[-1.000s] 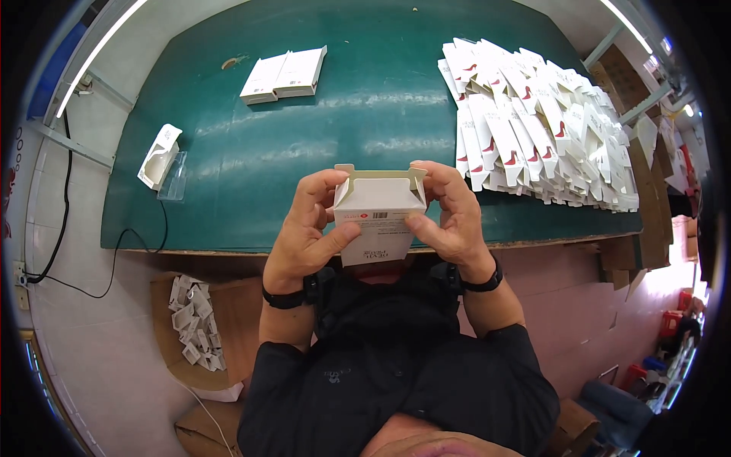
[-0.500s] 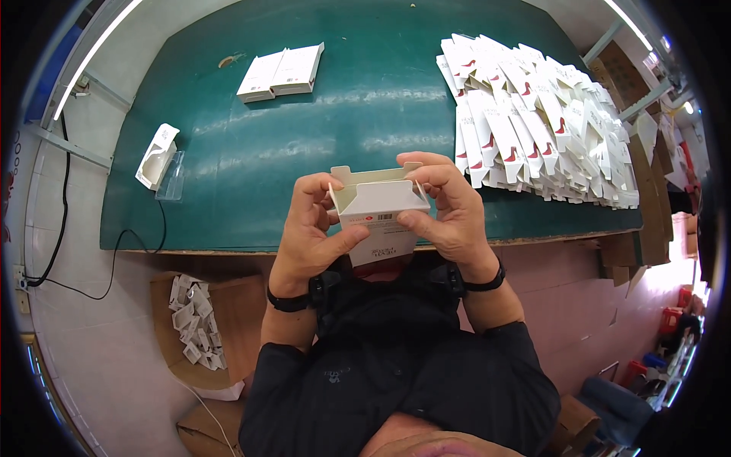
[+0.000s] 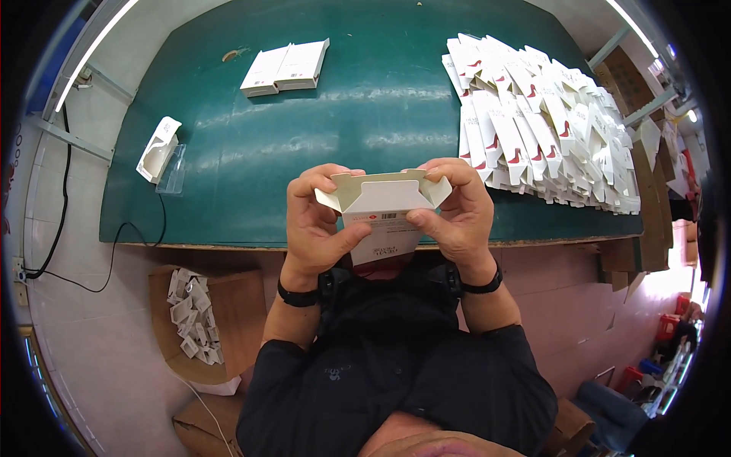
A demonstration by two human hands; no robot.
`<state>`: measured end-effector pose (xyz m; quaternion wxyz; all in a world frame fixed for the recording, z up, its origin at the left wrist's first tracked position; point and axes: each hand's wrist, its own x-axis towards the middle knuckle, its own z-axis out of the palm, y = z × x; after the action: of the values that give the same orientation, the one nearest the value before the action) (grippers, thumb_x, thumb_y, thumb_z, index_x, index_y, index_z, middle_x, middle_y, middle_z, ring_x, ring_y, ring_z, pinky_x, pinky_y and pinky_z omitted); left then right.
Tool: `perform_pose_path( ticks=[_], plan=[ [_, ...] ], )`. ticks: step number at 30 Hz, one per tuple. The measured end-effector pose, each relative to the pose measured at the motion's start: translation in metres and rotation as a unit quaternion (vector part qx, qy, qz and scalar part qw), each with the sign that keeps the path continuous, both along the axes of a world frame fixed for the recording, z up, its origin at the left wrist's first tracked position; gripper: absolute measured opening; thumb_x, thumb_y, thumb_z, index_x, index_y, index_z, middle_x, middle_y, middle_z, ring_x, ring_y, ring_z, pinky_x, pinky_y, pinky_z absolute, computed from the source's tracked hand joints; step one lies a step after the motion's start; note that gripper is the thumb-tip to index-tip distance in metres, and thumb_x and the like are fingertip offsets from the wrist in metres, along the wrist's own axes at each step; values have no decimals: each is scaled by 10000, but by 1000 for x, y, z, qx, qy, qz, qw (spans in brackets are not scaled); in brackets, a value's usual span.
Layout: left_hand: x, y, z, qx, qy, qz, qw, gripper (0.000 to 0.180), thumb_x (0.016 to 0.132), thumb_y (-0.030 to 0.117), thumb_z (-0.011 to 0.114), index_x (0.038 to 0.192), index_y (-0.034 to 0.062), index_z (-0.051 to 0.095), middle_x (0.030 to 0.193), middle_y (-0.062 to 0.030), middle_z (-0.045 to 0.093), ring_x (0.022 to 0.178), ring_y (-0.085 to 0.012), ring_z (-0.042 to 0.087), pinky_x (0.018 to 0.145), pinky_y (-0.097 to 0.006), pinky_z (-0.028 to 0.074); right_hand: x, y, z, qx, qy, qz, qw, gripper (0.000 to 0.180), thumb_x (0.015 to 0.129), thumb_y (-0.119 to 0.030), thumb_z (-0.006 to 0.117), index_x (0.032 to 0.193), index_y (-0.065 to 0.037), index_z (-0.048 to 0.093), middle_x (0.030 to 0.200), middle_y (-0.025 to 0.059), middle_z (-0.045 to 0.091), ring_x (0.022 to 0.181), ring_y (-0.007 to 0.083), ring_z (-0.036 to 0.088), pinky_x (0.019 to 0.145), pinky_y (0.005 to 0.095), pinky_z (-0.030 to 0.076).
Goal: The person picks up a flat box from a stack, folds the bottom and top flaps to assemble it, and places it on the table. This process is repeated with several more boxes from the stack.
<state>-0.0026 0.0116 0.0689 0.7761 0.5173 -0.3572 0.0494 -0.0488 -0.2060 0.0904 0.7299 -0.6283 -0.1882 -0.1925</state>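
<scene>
Between my hands, at the near edge of the green table (image 3: pixel 304 145), is a white folding carton (image 3: pixel 384 228) with its end flaps standing open toward me. My left hand (image 3: pixel 316 221) grips its left side, thumb on the printed front panel and fingers behind the left flap. On the other side my right hand (image 3: pixel 458 215) pinches the carton the same way, its thumb on the front and fingers at the right flap. The inside of the carton is mostly hidden by the front flap.
A large heap of flat white cartons (image 3: pixel 533 129) covers the table's right side. Two white boxes (image 3: pixel 285 68) lie together at the back left. An opened carton (image 3: pixel 158 148) sits beside a clear plastic tray (image 3: pixel 172 169) at the left. Below stands a cardboard box (image 3: pixel 237 305) of small white pieces.
The carton's side flaps now splay further outward, and its back flap has tilted. Both hands have shifted slightly apart, still holding the carton. The whole view has moved a little.
</scene>
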Motion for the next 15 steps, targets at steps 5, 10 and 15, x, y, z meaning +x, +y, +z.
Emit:
perform_pose_path(
  ticks=[5, 10, 15],
  plan=[
    [1, -2, -1, -16, -13, 5, 1000, 655, 784, -12, 860, 1269, 120, 440, 1324, -121, 508, 1283, -287, 568, 1059, -432, 513, 0, 1, 3, 2, 4, 8, 1000, 506, 835, -105, 873, 1229, -30, 565, 1189, 125, 630, 1159, 279, 669, 991, 383, 541],
    [7, 3, 0, -4, -66, -4, 998, 651, 770, -22, 861, 1256, 119, 453, 1266, -104, 549, 1272, -288, 581, 1053, -445, 509, 0, 2, 3, 0, 2, 4, 1000, 514, 827, -106, 878, 1231, -26, 570, 1189, 128, 635, 1158, 272, 668, 989, 382, 541],
    [12, 10, 5, 28, -95, -24, 995, 633, 769, -39, 848, 1250, 111, 464, 1197, -98, 588, 1255, -292, 596, 1035, -444, 514, -2, 2, 3, -15, -5, -5, 1000, 522, 822, -102, 879, 1239, -22, 575, 1190, 128, 635, 1167, 267, 662, 989, 383, 538]
  ],
)
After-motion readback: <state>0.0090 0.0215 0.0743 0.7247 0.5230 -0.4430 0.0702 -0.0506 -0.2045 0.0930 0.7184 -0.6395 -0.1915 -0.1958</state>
